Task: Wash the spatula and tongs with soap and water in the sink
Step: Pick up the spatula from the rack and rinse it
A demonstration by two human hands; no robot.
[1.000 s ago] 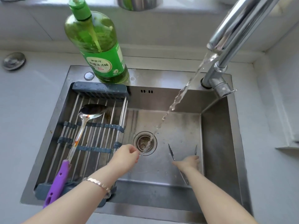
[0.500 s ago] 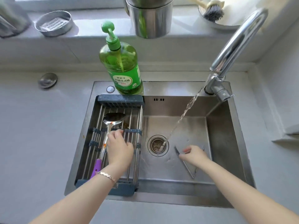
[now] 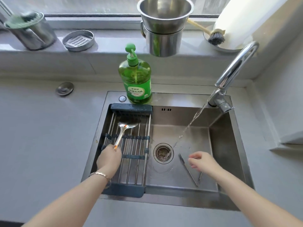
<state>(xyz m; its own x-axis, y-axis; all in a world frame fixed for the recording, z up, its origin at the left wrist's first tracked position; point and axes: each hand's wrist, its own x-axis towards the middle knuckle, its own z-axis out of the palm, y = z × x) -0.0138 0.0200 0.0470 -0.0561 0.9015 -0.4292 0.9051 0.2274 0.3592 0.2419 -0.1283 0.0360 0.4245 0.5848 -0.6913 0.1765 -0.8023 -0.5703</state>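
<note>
Spatula (image 3: 127, 126) now grasped by my left hand (image 3: 109, 158); my right hand (image 3: 204, 162), fingers slack, has risen off tongs (image 3: 188, 169) at four o'clock from drain (image 3: 163, 153).

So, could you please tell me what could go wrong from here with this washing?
The left hand grips the steel spatula by its handle; its blade lies on the dark-framed wire rack and might snag a bar when lifted.
The water stream from the chrome faucet falls by the round drain, missing both utensils; water may be wasted.
If the open right hand takes the thin steel tongs, no hand is free for the green soap pump bottle.
</note>
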